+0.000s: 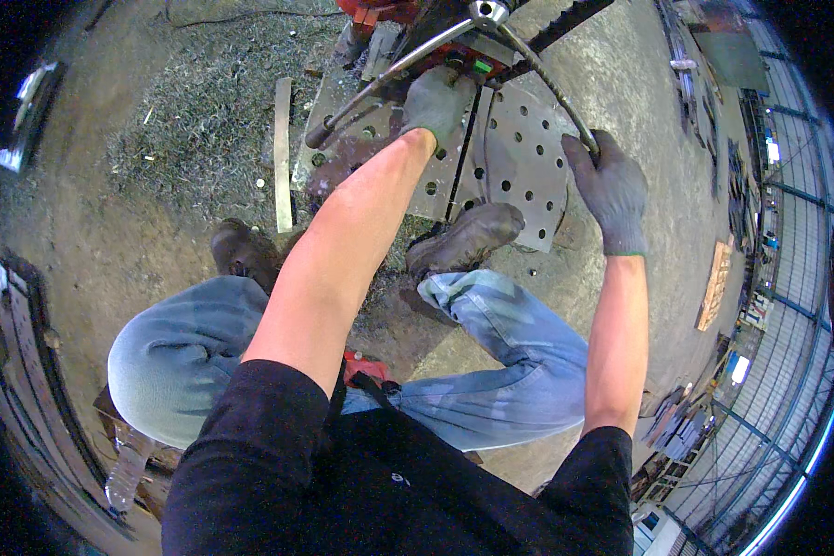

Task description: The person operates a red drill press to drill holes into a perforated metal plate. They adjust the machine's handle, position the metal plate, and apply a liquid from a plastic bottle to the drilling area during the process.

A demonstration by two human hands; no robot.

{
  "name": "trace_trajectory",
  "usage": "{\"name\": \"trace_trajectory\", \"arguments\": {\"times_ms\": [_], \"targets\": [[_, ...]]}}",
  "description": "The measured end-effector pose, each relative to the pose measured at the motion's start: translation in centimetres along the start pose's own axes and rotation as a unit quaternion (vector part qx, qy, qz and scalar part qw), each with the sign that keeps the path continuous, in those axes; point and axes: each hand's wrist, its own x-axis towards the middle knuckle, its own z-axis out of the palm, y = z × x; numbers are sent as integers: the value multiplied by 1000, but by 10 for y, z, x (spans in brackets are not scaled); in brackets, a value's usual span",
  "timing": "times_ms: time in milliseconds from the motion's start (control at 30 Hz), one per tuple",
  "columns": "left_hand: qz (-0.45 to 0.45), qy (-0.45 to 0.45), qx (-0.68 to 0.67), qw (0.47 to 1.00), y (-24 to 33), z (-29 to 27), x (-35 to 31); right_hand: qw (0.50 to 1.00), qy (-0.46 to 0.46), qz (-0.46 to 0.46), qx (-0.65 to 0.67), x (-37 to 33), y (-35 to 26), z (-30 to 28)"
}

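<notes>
A drilling machine (445, 32) stands at the top of the head view, with a spoked feed handle (554, 82) radiating from a shiny hub (488, 12). My right hand (612, 190), in a grey knit glove, is closed round the end of the right-hand spoke. My left hand (435, 100), gloved alike, reaches up to the machine's front beside a green button (483, 67); its fingertips are mostly hidden there. Under the machine lie flat steel plates (551, 176) with rows of round drilled holes. Another spoke slants down to the left, over my left hand's side.
Metal shavings (190, 139) cover the floor at left. A narrow flat metal strip (284, 153) lies beside the plates. My boots (473, 236) rest close to the plates' near edge. A clear plastic bottle (125, 477) stands at lower left, and a wooden piece (714, 285) lies at right.
</notes>
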Motion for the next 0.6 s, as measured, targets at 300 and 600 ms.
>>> {"name": "trace_trajectory", "arguments": {"times_ms": [300, 600], "targets": [[-89, -119, 11, 989, -42, 15, -52, 1000, -5, -12, 10, 0, 2, -1], [-48, -36, 45, 997, -22, 20, -10, 999, 15, -8, 34, -3, 1, 0]]}}
